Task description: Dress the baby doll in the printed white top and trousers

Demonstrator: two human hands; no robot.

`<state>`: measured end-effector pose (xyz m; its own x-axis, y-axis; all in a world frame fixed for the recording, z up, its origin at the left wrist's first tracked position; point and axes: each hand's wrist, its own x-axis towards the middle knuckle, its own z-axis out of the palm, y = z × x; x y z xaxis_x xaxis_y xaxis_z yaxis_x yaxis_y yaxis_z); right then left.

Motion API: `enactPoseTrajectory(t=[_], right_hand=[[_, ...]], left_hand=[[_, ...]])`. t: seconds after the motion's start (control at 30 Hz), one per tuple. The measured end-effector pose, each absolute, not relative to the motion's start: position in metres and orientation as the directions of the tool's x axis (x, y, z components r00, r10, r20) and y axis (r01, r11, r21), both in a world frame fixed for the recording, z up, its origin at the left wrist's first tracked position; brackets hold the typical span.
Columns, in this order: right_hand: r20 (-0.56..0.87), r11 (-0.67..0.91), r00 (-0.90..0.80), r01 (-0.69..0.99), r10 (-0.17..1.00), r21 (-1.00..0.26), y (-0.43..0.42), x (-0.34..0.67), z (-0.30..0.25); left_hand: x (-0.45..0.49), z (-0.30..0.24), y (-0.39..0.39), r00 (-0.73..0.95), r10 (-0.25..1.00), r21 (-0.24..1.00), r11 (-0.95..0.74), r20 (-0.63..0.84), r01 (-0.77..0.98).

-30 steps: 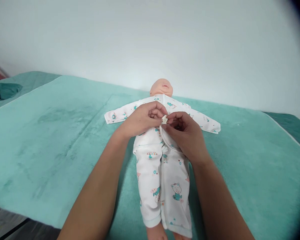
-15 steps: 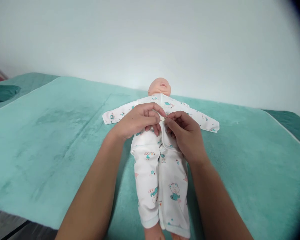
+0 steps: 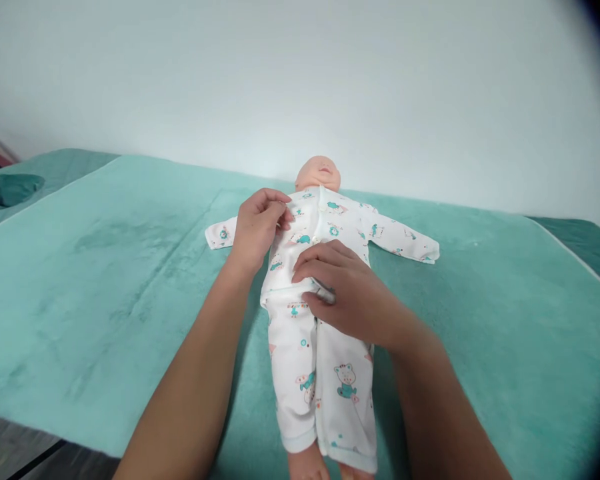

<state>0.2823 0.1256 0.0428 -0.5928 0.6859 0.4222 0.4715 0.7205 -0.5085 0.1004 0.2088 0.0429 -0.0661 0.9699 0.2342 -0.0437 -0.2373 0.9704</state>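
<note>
A baby doll [image 3: 319,173] lies on its back on a teal blanket [image 3: 105,280], dressed in a white romper [image 3: 330,373] printed with small teal animals. My left hand [image 3: 257,225] pinches the romper's cloth at the doll's chest, near its shoulder. My right hand [image 3: 343,293] lies across the doll's waist, fingers curled and gripping the lower edge of the romper's front. The romper's front is closed up the chest. The doll's bare feet show at the bottom edge.
A pale wall rises behind the blanket. A darker teal cloth [image 3: 10,188] lies at the far left, and a darker teal surface [image 3: 580,247] shows at the right. The blanket's near edge runs along the lower left.
Both hands were pinching a snap together at the doll's chest. Now they have parted: the left has moved up toward the shoulder and the right down to the waist.
</note>
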Motion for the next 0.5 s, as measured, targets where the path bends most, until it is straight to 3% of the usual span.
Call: enactPoseTrajectory(t=[0.13, 0.27, 0.37, 0.5], right_hand=[[0.408, 0.703, -0.572, 0.578, 0.711, -0.414, 0.123, 0.275, 0.041], [0.491, 0.719, -0.535, 0.592, 0.688, -0.363, 0.125, 0.269, 0.037], [0.524, 0.744, -0.540, 0.570, 0.659, -0.348, 0.123, 0.268, 0.039], [0.462, 0.752, -0.594, 0.555, 0.658, -0.356, 0.119, 0.265, 0.044]], left_hand=[[0.103, 0.034, 0.214, -0.152, 0.934, 0.944, -0.305, 0.322, 0.123], [0.103, 0.032, 0.215, -0.220, 0.893, 0.906, -0.334, 0.393, 0.262], [0.103, 0.032, 0.214, -0.249, 0.881, 0.897, -0.327, 0.403, 0.297], [0.101, 0.029, 0.217, -0.239, 0.879, 0.891, -0.335, 0.413, 0.307]])
